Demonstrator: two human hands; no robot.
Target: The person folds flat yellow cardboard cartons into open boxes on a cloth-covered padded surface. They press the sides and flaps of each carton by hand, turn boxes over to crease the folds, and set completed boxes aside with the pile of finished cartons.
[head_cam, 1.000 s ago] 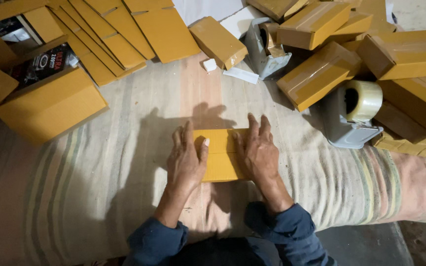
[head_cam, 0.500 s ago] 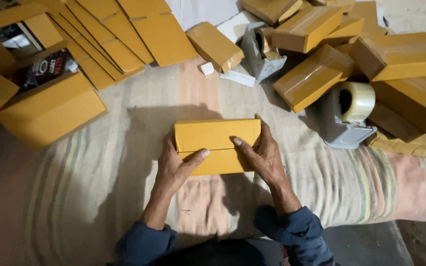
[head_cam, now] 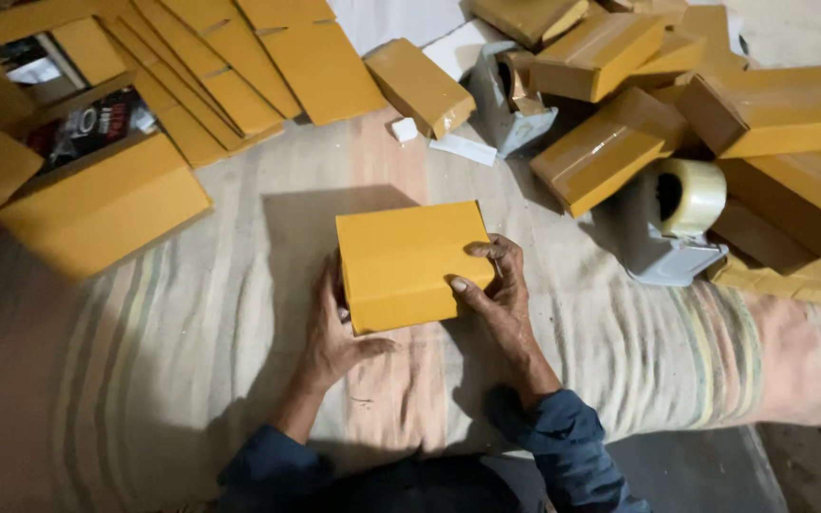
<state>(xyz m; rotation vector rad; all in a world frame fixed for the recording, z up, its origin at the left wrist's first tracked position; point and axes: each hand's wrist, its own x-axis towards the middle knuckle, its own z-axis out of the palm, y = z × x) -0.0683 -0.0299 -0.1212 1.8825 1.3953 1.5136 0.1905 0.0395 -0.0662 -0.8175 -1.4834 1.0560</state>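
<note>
2 hands flank the yellow box (head_cam: 412, 266); left hand (head_cam: 330, 332), right hand (head_cam: 496, 290) gripping.

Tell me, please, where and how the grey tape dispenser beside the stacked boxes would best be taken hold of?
Probably by the grey body of the tape dispenser, below the roll, coming from the left: that side faces bare cloth, while yellow boxes crowd its right and rear.

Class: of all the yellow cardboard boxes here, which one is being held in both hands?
The yellow box on the striped cloth, gripped between the left hand and right hand.
</note>
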